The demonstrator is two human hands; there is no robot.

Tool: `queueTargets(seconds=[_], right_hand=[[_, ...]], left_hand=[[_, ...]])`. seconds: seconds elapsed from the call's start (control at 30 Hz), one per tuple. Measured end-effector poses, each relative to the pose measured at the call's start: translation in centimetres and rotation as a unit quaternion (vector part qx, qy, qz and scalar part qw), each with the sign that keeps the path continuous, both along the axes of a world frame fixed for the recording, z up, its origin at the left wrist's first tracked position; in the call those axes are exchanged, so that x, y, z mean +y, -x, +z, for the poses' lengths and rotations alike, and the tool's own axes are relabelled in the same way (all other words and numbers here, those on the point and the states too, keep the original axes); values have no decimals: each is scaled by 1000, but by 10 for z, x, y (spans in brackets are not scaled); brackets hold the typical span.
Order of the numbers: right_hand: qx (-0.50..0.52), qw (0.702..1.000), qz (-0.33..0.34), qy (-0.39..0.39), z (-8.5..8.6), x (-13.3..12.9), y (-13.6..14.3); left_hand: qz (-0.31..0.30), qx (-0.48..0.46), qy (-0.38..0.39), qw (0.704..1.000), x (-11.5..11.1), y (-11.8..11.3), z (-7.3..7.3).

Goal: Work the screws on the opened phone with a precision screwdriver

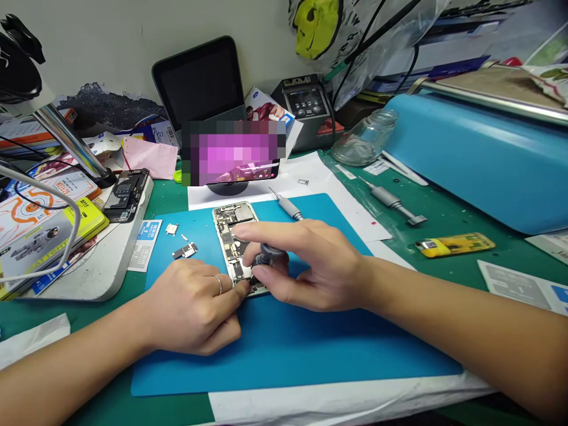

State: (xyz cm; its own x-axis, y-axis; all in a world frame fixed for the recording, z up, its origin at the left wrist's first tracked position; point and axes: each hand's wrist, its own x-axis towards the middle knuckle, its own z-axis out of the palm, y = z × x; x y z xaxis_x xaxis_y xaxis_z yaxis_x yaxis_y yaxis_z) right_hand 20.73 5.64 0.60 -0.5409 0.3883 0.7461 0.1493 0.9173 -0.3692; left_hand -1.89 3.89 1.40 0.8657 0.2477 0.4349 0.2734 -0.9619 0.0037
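An opened smartphone (pixel 231 232), its inner boards exposed, lies on the blue mat (pixel 293 355). My left hand (pixel 195 307), a ring on one finger, has its fingers curled and presses thumb and index finger against the phone's lower edge. Over the lower half of the phone, my right hand (pixel 310 263) grips a dark grey screwdriver (pixel 271 257) between thumb and fingers, with the index finger stretched out past it. The screwdriver's tip is hidden. Left of the phone are a small metal-and-black part (pixel 185 251) and a little silver part (pixel 171 228).
A grey screwdriver (pixel 289 207) lies just beyond the phone; another (pixel 387 198) rests farther right. A lit phone (pixel 239 157) stands behind the mat, before a dark-screened display (pixel 199 83). At left are a second opened phone (pixel 126 192) and boxes (pixel 53 236). A glass jar (pixel 366 139) lies tipped.
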Motion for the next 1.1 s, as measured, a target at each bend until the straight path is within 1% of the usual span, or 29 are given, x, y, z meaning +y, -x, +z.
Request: queueTargets(seconds=[0.13, 0.3, 0.53, 0.63, 0.7, 0.77, 0.83, 0.9, 0.93, 1.0, 1.03, 1.1], right_hand=[[6, 1000, 8, -4, 0, 0, 0], [-2, 1000, -4, -9, -1, 1, 0], [-13, 1000, -5, -13, -2, 0, -2], [24, 999, -21, -25, -5, 1, -2], [88, 994, -60, -39, -5, 6, -4], [128, 983, -122, -53, -3, 12, -9], [105, 972, -196, -72, 3, 21, -16], [48, 960, -256, -98, 9, 29, -23], [30, 954, -275, -112, 11, 33, -26], [17, 947, -291, -132, 14, 38, -30], [20, 946, -293, -137, 14, 39, -31], [21, 947, -288, -143, 14, 41, -32]], left_hand=[[-2, -2, 2, 1000, 0, -1, 0], [-3, 3, 6, 1000, 1, -1, 1], [-1, 4, 5, 1000, 0, 0, -1], [0, 0, 5, 1000, 1, 0, -1], [2, -6, 2, 1000, 0, -1, 0], [3, -10, -5, 1000, -6, -2, 2], [-1, -16, -8, 1000, -16, -6, 5], [-23, -19, 8, 1000, -31, -12, 7], [-42, -13, 26, 999, -38, -15, 9], [-87, 22, 52, 995, -51, -21, 10], [-104, 44, 51, 992, -55, -23, 11], [-113, 92, 30, 989, -60, -25, 12]])
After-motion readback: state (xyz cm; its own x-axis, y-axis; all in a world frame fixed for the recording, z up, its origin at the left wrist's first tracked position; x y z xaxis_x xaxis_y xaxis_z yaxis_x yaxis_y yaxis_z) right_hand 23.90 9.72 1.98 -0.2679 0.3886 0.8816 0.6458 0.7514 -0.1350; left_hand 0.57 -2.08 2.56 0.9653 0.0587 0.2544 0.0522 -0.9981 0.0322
